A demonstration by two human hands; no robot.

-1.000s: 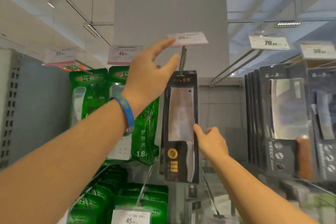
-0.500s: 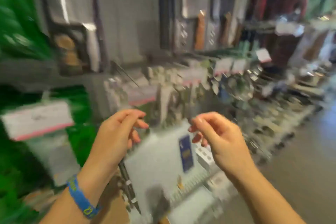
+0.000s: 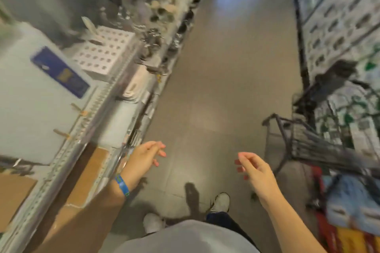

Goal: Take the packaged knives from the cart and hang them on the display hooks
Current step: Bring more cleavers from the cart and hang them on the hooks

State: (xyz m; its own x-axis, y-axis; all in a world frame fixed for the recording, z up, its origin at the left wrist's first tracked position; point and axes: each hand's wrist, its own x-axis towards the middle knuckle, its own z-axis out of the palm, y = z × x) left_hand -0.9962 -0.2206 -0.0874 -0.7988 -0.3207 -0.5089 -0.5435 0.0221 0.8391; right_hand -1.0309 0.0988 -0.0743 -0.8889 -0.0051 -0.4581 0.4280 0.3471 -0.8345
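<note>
Head view, looking down: a grey shirt [image 3: 185, 238] fills the bottom edge, with white sneakers [image 3: 221, 201] on the grey floor [image 3: 226, 68] just beyond it. Both hands hang over the aisle, well apart. The left hand [image 3: 147, 156], with a blue wristband [image 3: 122, 186] on its wrist, has loosely curled fingers and holds nothing. The right hand [image 3: 255, 168] is likewise loosely curled and holds nothing. Right of the right hand and a little beyond it stands the dark wire cart [image 3: 304, 144]. Its load is too blurred to pick out the packaged knives. Left of the left hand runs the display shelving [image 3: 61, 150], with a cardboard sheet [image 3: 90, 170] near the wrist and a white perforated box [image 3: 102, 49] farther along.
</note>
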